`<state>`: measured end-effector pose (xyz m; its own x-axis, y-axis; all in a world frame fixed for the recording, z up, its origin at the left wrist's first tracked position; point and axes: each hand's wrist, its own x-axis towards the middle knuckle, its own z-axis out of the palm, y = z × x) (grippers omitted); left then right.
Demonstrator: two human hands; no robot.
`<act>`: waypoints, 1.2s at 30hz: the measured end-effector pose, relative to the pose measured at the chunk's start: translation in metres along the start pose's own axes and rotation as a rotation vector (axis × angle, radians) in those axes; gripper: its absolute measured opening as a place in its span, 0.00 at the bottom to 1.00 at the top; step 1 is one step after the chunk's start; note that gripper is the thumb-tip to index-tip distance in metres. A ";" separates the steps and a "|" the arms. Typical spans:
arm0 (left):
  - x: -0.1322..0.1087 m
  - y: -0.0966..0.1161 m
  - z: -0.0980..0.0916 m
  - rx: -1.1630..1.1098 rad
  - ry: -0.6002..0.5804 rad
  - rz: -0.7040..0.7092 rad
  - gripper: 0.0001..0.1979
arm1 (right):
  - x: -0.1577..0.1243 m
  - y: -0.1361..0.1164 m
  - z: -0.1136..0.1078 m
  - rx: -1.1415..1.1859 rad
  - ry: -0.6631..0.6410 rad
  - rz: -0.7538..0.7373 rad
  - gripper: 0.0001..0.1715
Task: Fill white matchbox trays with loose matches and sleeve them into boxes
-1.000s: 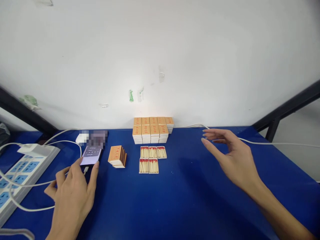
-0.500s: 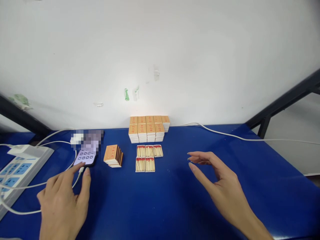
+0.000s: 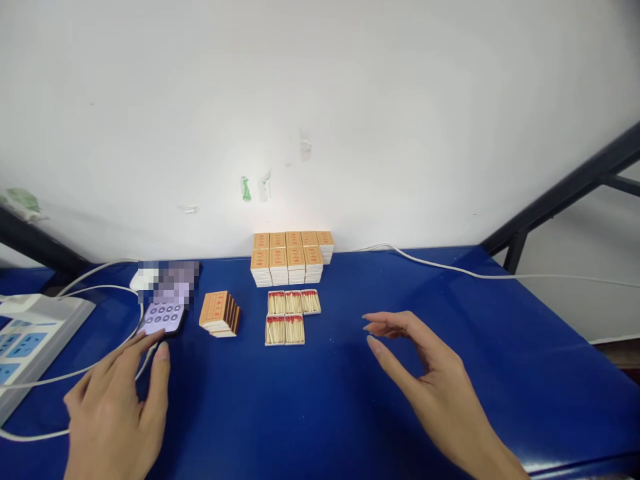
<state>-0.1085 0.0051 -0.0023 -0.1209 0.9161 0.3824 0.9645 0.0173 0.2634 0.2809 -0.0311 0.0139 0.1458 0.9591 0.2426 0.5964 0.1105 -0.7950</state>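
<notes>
My left hand (image 3: 120, 400) is open at the left, thumb apart from the fingers. Its fingertips are at the near edge of a phone (image 3: 165, 319) with a lit keypad on screen; whether they touch it I cannot tell. To the right of the phone is a slanted stack of orange matchboxes (image 3: 215, 308). Several open matchbox trays (image 3: 285, 330), full of red-tipped matches, lie in two rows in the middle. Behind them, piled orange matchboxes (image 3: 287, 259) stand near the wall. My right hand (image 3: 420, 373) hovers right of the trays, thumb and fingers apart, holding nothing.
A white power strip (image 3: 45, 347) with blue sockets sits at the left, white cables (image 3: 115, 343) looping around it. Another white cable (image 3: 450, 269) runs along the back right of the blue table (image 3: 280, 413). Dark metal bars (image 3: 555, 200) slope at both sides by the white wall.
The view has swung slightly right, so everything sits a little further left. My right hand has come a little nearer to me. My left fingertips have drawn back slightly at the phone's edge.
</notes>
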 end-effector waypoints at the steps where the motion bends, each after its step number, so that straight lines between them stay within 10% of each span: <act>1: -0.002 0.003 -0.002 -0.020 0.021 -0.029 0.22 | 0.001 -0.001 0.002 0.005 -0.021 -0.010 0.14; 16: 0.008 0.036 -0.007 -0.120 -0.056 -0.279 0.24 | 0.016 -0.016 0.036 -0.125 -0.207 -0.068 0.11; 36: 0.018 0.047 0.004 -0.199 0.042 -0.166 0.30 | 0.023 -0.015 0.039 -0.266 -0.241 -0.108 0.10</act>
<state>-0.0641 0.0242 0.0133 -0.2876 0.8895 0.3551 0.8661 0.0832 0.4929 0.2445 -0.0003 0.0103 -0.1003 0.9829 0.1541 0.7870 0.1732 -0.5922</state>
